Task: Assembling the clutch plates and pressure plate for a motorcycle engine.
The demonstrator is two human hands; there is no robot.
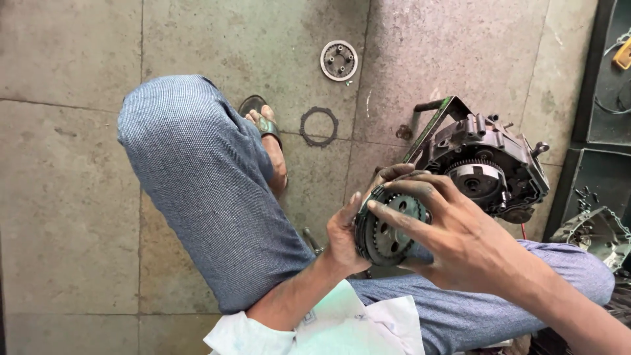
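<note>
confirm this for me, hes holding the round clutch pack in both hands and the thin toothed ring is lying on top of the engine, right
Not quite. Both hands, left hand and right hand, do hold the clutch pack, but the thin toothed ring lies on the floor near the sandalled foot, not on the engine. The head view shows it.

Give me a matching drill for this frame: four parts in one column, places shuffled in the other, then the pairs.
Things:
1. clutch pack
2. round hub plate
3. toothed ring
4. engine block

Places:
A. flat on the floor beside the sandalled foot
B. held between both hands
C. on the floor at right, beyond the hands
D. alone on the floor near the top edge

Pairs: 1-B, 2-D, 3-A, 4-C
</note>
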